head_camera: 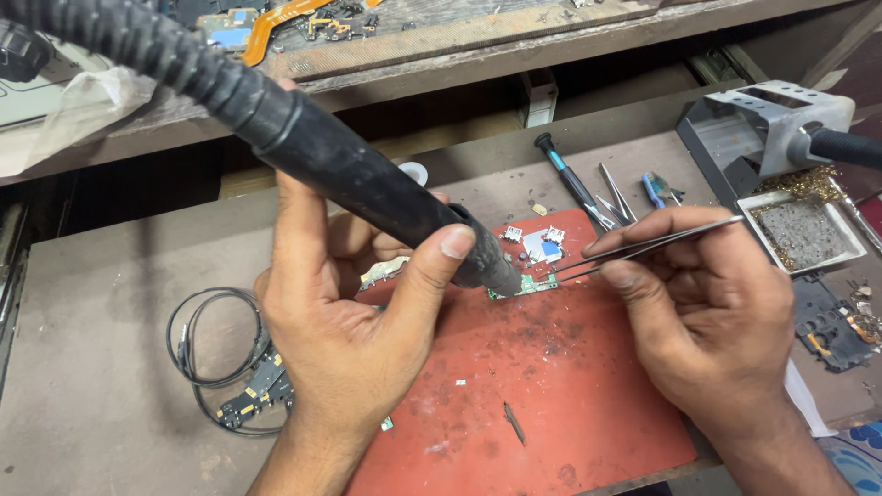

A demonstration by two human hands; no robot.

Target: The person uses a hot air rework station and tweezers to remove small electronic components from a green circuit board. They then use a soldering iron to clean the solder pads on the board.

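**Heating a small board at close quarters**

Gripping the black hot-air wand (367, 184), the left hand (344, 321) is wrapped shut around its barrel, nozzle just above the small green circuit board (525, 286) on the red mat (551, 386). The right hand (707, 312) pinches the tweezers (643, 246) closed, tips apparently touching the board, though the nozzle hides the contact. Risks, as I judge them: a nudge from the tweezers could slide the loose board; lingering heat might scorch the mat or the small parts (542, 241) just beside it; fingers sit near the nozzle.
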